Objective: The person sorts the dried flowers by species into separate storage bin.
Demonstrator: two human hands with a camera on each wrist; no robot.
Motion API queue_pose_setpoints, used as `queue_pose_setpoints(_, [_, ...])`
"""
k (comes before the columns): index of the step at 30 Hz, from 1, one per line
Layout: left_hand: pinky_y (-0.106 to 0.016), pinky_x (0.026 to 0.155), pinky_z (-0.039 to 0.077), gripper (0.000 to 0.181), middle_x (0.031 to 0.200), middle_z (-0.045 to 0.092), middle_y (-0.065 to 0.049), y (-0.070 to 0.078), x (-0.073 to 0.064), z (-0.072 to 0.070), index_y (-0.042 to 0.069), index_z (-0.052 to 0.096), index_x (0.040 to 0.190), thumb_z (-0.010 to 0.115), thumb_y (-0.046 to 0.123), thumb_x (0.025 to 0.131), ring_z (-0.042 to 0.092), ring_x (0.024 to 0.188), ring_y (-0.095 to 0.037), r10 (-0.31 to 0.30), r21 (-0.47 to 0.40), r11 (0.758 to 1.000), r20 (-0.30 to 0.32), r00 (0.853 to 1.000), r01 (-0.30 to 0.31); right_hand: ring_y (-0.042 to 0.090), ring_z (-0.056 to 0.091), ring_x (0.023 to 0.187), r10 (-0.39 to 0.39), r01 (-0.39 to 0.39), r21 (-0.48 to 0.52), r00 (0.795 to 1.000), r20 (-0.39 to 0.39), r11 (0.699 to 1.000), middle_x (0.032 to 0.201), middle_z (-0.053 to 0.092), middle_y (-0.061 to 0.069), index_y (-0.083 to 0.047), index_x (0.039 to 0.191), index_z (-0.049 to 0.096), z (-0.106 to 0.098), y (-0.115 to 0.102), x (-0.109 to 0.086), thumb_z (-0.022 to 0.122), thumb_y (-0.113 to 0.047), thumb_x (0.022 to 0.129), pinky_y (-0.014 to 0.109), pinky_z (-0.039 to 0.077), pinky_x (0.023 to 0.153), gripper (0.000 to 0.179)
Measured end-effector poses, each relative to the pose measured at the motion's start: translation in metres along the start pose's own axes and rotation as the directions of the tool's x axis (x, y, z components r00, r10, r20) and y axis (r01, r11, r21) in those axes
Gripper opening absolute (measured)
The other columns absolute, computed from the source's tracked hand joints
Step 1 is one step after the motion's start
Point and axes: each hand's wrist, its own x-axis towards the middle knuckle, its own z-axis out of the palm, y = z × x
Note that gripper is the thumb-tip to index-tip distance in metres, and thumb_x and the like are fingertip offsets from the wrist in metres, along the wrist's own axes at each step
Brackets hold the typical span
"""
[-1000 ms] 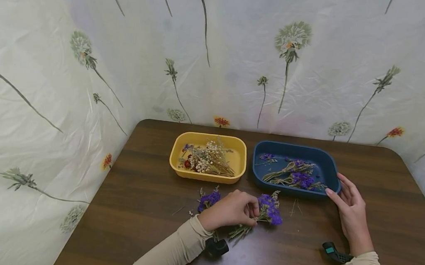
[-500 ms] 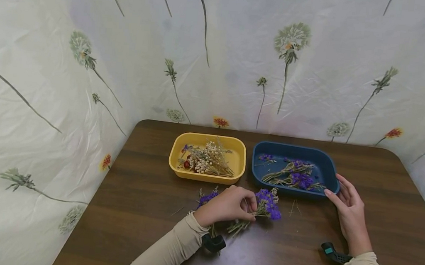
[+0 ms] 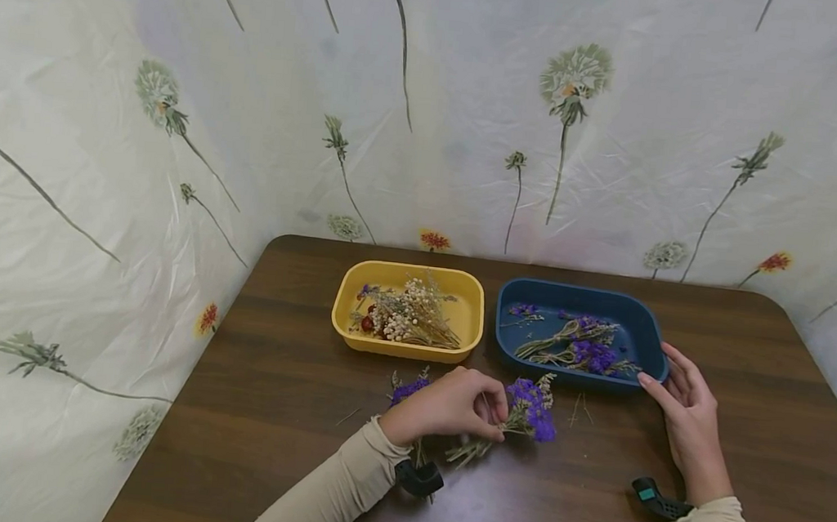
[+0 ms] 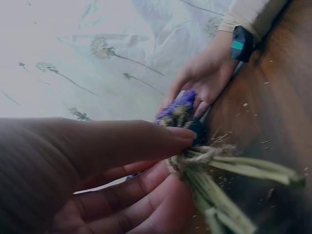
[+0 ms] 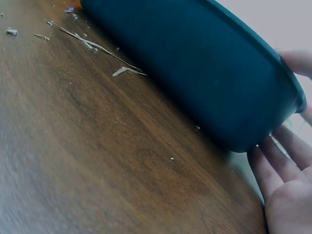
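My left hand [image 3: 451,407] pinches a small bunch of dried purple flowers [image 3: 531,407] by its green stems [image 4: 219,170], low over the brown table [image 3: 291,382] in front of the trays. The left wrist view shows thumb and fingers [image 4: 161,141] curled round those stems. More purple flowers [image 3: 408,390] lie on the table partly hidden behind that hand. My right hand [image 3: 684,401] rests with straight fingers [image 5: 273,168] against the near right corner of the blue tray [image 3: 657,366], which holds purple sprigs [image 3: 588,350].
A yellow tray [image 3: 470,298] with white and beige dried flowers [image 3: 410,314] stands left of the blue tray [image 5: 204,83]. Loose stem bits [image 3: 582,407] lie on the table. A flower-printed sheet [image 3: 430,114] walls in the back and left sides.
My left hand has shifted the purple bunch slightly, lifting its stems a little off the table. The right hand has stayed at the blue tray's corner.
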Motion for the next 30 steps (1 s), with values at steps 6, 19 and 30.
queue_pose_setpoints(6, [-0.016, 0.061, 0.056, 0.014, 0.079, 0.073, 0.004, 0.005, 0.002, 0.002, 0.011, 0.072, 0.090, 0.086, 0.010, 0.085, 0.064, 0.064, 0.003, 0.011, -0.004, 1.000, 0.024, 1.000, -0.011, 0.000, 0.055, 0.129, 0.014, -0.014, -0.029, 1.000, -0.013, 0.999, 0.150, 0.052, -0.001, -0.009, 0.159, 0.039, -0.001, -0.001, 0.002, 0.062, 0.004, 0.099, 0.006, 0.050, 0.095, 0.065])
queue_pose_setpoints(19, [-0.015, 0.069, 0.056, 0.014, 0.088, 0.072, 0.001, 0.009, 0.019, -0.023, 0.010, 0.073, 0.094, 0.085, 0.011, 0.086, 0.065, 0.072, 0.000, 0.015, -0.031, 0.999, -0.041, 0.999, -0.017, -0.001, 0.055, 0.130, 0.004, -0.004, -0.003, 1.000, 0.001, 1.000, 0.152, 0.051, 0.001, -0.008, 0.159, 0.039, -0.002, 0.000, 0.001, 0.062, 0.005, 0.099, 0.006, 0.049, 0.096, 0.065])
queue_pose_setpoints(30, [-0.017, 0.072, 0.056, 0.014, 0.092, 0.074, -0.006, 0.002, 0.042, -0.043, 0.006, 0.073, 0.095, 0.084, 0.007, 0.086, 0.066, 0.075, -0.005, 0.029, -0.086, 0.996, -0.102, 0.994, -0.038, -0.001, 0.055, 0.130, 0.012, -0.012, -0.006, 1.000, -0.005, 1.000, 0.152, 0.051, 0.000, -0.008, 0.159, 0.039, 0.000, -0.001, 0.000, 0.062, 0.005, 0.099, 0.006, 0.049, 0.096, 0.065])
